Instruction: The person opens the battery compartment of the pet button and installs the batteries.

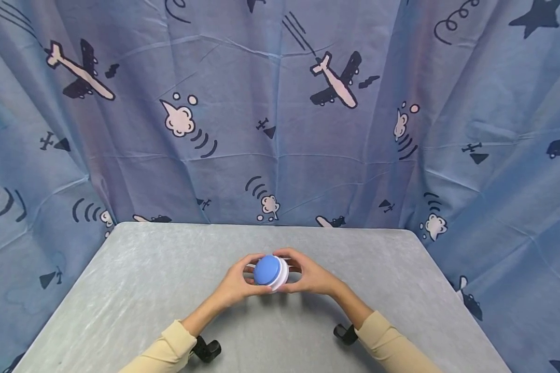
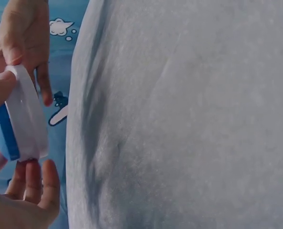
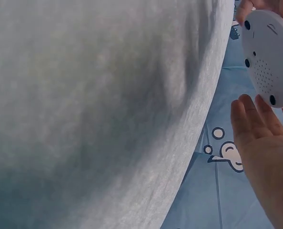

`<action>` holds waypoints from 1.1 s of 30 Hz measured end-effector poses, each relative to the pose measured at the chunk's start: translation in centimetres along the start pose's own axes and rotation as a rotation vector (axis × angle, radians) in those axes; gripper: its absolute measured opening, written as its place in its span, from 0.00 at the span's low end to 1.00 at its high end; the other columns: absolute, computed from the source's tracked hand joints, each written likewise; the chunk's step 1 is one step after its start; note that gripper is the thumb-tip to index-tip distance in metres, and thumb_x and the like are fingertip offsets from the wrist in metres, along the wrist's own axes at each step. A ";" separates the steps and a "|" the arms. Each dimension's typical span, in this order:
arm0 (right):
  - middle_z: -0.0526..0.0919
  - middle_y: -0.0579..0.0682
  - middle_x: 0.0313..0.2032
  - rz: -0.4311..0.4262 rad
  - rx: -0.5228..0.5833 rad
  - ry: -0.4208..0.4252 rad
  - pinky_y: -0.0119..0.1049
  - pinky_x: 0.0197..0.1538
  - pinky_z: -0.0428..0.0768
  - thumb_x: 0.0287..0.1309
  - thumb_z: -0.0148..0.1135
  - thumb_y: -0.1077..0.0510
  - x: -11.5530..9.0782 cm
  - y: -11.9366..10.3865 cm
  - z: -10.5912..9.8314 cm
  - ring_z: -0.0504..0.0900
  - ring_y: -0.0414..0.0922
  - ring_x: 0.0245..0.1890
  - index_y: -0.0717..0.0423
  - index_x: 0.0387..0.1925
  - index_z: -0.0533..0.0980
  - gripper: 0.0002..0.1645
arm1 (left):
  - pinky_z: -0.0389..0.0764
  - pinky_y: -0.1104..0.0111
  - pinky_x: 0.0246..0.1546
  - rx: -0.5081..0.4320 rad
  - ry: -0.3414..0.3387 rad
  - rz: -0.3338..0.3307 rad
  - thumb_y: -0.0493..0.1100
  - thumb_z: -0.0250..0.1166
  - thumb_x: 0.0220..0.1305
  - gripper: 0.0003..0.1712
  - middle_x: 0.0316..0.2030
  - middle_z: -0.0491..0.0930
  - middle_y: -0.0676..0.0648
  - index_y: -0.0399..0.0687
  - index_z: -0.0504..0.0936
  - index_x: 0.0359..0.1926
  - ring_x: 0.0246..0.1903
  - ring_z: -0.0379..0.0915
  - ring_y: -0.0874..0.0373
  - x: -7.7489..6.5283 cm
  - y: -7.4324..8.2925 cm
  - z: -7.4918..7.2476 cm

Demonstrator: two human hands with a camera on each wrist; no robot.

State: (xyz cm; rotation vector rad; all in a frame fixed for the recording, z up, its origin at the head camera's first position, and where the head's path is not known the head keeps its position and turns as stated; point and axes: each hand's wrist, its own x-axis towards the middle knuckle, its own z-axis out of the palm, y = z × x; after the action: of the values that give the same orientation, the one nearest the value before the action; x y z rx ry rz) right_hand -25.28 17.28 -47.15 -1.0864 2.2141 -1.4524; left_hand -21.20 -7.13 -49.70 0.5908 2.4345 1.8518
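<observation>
In the head view, a round buzzer button [image 1: 267, 270] with a blue domed top and a white base is held up above the table between both hands. It is tilted, its blue top facing left and toward the camera. My left hand [image 1: 235, 281] grips its left side, thumb at the near edge and fingers at the far edge. From the right, my right hand [image 1: 313, 274] holds the white base in the same way. The right wrist view shows the white underside [image 3: 265, 57], with small holes and black round feet.
A pale grey cloth covers the table [image 1: 168, 254]. Behind and beside it hangs a blue curtain [image 1: 233, 129] printed with planes and clouds. Black wrist devices [image 1: 207, 350] sit below both forearms, near the cream sleeves [image 1: 168, 344].
</observation>
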 end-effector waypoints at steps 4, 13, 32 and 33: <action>0.73 0.53 0.63 0.026 0.012 0.011 0.51 0.62 0.73 0.51 0.80 0.62 -0.2 0.3 0.0 0.73 0.55 0.64 0.60 0.68 0.66 0.46 | 0.82 0.57 0.46 0.045 0.012 0.023 0.43 0.84 0.48 0.44 0.55 0.73 0.41 0.41 0.76 0.66 0.49 0.74 0.46 0.2 -0.1 0.0; 0.77 0.55 0.61 -0.006 -0.071 0.052 0.45 0.61 0.75 0.49 0.82 0.59 0.0 1.2 0.7 0.77 0.54 0.60 0.61 0.66 0.71 0.44 | 0.81 0.56 0.45 0.084 0.031 0.096 0.41 0.87 0.42 0.44 0.52 0.74 0.42 0.37 0.79 0.62 0.47 0.76 0.47 0.8 -0.5 0.3; 0.80 0.51 0.56 0.116 -0.159 0.061 0.51 0.59 0.76 0.44 0.85 0.55 -0.3 2.0 0.4 0.78 0.53 0.55 0.60 0.62 0.75 0.43 | 0.83 0.59 0.44 0.132 -0.120 0.081 0.41 0.83 0.49 0.37 0.51 0.76 0.42 0.35 0.80 0.60 0.47 0.77 0.47 2.1 -1.5 -0.2; 0.80 0.51 0.56 0.119 -0.154 0.054 0.51 0.59 0.76 0.44 0.85 0.56 -0.3 2.1 0.4 0.78 0.53 0.55 0.61 0.62 0.75 0.43 | 0.83 0.59 0.44 0.137 -0.126 0.081 0.41 0.83 0.49 0.37 0.51 0.76 0.42 0.35 0.80 0.60 0.47 0.77 0.47 2.1 -1.6 -0.2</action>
State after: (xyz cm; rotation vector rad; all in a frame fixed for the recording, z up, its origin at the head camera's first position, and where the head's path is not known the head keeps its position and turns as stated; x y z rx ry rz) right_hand -25.77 17.67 -49.18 -0.9523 2.4182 -1.2952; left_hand -23.66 -6.98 -50.73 0.7992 2.5032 1.6273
